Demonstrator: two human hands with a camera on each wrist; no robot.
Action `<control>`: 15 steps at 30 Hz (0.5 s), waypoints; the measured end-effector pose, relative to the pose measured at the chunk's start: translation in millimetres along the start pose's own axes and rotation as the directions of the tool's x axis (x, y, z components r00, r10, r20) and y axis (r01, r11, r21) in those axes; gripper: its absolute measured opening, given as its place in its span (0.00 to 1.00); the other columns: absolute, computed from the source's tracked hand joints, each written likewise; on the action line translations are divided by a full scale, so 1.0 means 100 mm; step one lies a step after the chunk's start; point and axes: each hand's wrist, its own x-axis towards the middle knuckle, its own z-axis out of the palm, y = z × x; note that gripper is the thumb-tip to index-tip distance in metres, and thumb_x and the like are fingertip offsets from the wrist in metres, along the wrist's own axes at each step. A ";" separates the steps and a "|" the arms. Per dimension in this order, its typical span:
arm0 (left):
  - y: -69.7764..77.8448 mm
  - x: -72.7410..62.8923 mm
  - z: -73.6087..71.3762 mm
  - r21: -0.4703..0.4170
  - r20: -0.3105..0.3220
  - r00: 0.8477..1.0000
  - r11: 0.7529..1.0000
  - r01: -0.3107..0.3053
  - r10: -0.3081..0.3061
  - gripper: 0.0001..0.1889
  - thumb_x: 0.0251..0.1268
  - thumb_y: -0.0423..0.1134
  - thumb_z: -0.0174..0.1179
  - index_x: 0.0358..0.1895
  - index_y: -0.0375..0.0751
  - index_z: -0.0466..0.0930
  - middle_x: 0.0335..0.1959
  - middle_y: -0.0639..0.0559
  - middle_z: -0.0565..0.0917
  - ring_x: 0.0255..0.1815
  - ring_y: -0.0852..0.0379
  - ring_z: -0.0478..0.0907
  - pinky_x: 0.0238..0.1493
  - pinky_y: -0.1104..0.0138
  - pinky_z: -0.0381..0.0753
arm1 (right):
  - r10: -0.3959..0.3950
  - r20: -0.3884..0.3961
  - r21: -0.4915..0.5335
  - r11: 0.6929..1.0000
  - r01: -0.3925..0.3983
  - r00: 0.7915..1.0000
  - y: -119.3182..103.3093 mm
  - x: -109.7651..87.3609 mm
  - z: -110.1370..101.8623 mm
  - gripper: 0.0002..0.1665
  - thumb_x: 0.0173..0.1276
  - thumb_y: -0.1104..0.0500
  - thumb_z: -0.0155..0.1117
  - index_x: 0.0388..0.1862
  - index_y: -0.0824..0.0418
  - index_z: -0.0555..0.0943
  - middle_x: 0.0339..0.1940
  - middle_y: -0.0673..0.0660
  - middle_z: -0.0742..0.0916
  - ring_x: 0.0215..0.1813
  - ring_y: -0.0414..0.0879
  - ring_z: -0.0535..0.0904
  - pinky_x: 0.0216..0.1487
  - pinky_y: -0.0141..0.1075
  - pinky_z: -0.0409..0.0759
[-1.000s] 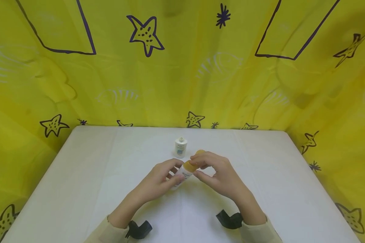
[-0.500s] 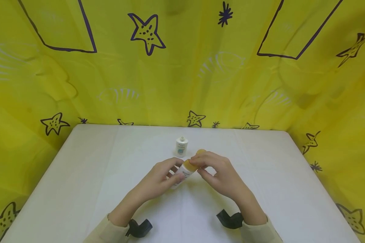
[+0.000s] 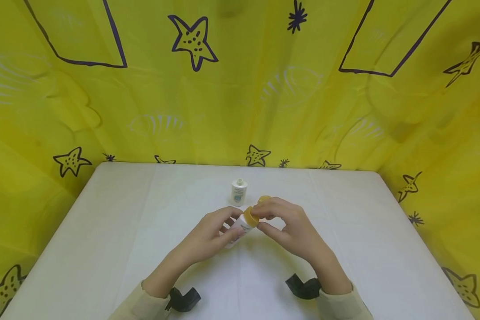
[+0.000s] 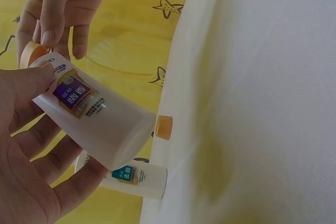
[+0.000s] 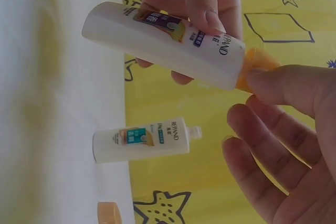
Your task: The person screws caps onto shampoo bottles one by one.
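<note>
My left hand grips a white shampoo bottle with a purple label, holding it tilted above the table. The bottle's orange cap sits at its upper end. My right hand pinches that cap; in the right wrist view the thumb presses on its side, while the other fingers spread below. Behind the hands a second white bottle, with a teal label, stands upright, its narrow neck bare. A loose orange cap lies on the table just beyond my right fingers, partly hidden by them in the head view.
The table is covered by a white cloth. A yellow curtain printed with starfish hangs behind it and along both sides. Black wrist mounts jut inward from both sleeves.
My right fingers have shifted slightly on the cap, so more of the orange shows and it looks turned a little. The left hand, the standing bottle and the loose cap stay put.
</note>
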 end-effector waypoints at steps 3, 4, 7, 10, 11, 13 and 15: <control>0.00 0.00 0.00 0.002 0.003 1.000 1.000 0.002 -0.002 0.15 0.72 0.45 0.60 0.58 0.50 0.76 0.51 0.61 0.82 0.48 0.58 0.82 0.47 0.67 0.83 | 0.004 -0.003 0.005 1.000 -0.004 1.000 -0.01 0.01 0.01 0.15 0.61 0.62 0.75 0.46 0.52 0.85 0.50 0.48 0.87 0.52 0.42 0.82 0.49 0.35 0.83; -0.01 0.00 0.01 0.002 0.005 1.000 1.000 -0.001 0.001 0.15 0.72 0.46 0.60 0.58 0.50 0.76 0.51 0.61 0.82 0.48 0.58 0.82 0.47 0.67 0.83 | 0.007 -0.003 0.009 1.000 -0.007 1.000 -0.01 0.01 0.01 0.14 0.61 0.62 0.75 0.45 0.52 0.85 0.50 0.48 0.87 0.53 0.42 0.82 0.51 0.35 0.83; -0.01 0.00 0.02 0.003 0.013 1.000 1.000 -0.004 0.004 0.15 0.73 0.47 0.59 0.58 0.50 0.76 0.52 0.61 0.82 0.49 0.58 0.82 0.47 0.66 0.83 | 0.008 -0.007 0.025 1.000 -0.008 1.000 -0.01 0.01 0.01 0.13 0.60 0.61 0.76 0.42 0.51 0.85 0.49 0.48 0.88 0.56 0.44 0.82 0.59 0.35 0.79; 0.00 0.00 0.03 0.012 0.018 1.000 1.000 -0.009 0.009 0.14 0.73 0.47 0.59 0.57 0.51 0.76 0.53 0.61 0.82 0.49 0.60 0.82 0.47 0.67 0.83 | 0.007 -0.011 0.038 0.999 -0.006 1.000 -0.01 0.01 0.02 0.12 0.59 0.60 0.77 0.39 0.50 0.84 0.47 0.47 0.88 0.56 0.45 0.82 0.59 0.34 0.79; 0.01 0.00 0.03 0.015 0.019 1.000 1.000 -0.009 0.008 0.14 0.73 0.47 0.59 0.57 0.51 0.76 0.53 0.61 0.82 0.49 0.61 0.81 0.47 0.67 0.83 | 0.008 -0.014 0.037 0.999 -0.007 1.000 -0.01 0.01 0.02 0.12 0.58 0.59 0.78 0.38 0.50 0.84 0.46 0.47 0.88 0.54 0.44 0.83 0.56 0.33 0.80; 0.01 -0.01 0.03 0.018 0.019 1.000 1.000 -0.009 0.008 0.14 0.73 0.47 0.59 0.57 0.51 0.76 0.53 0.61 0.82 0.49 0.61 0.81 0.47 0.67 0.83 | 0.011 -0.018 0.036 0.999 -0.011 1.000 -0.01 0.01 0.03 0.12 0.57 0.59 0.78 0.36 0.50 0.83 0.45 0.47 0.89 0.50 0.42 0.84 0.49 0.32 0.82; 0.02 -0.01 0.03 0.019 0.017 1.000 1.000 -0.008 0.008 0.14 0.73 0.46 0.59 0.57 0.51 0.76 0.53 0.61 0.82 0.49 0.62 0.81 0.47 0.67 0.83 | 0.021 -0.019 0.040 0.999 -0.020 1.000 -0.01 0.00 0.04 0.12 0.57 0.59 0.78 0.35 0.50 0.82 0.44 0.47 0.89 0.47 0.41 0.84 0.42 0.32 0.83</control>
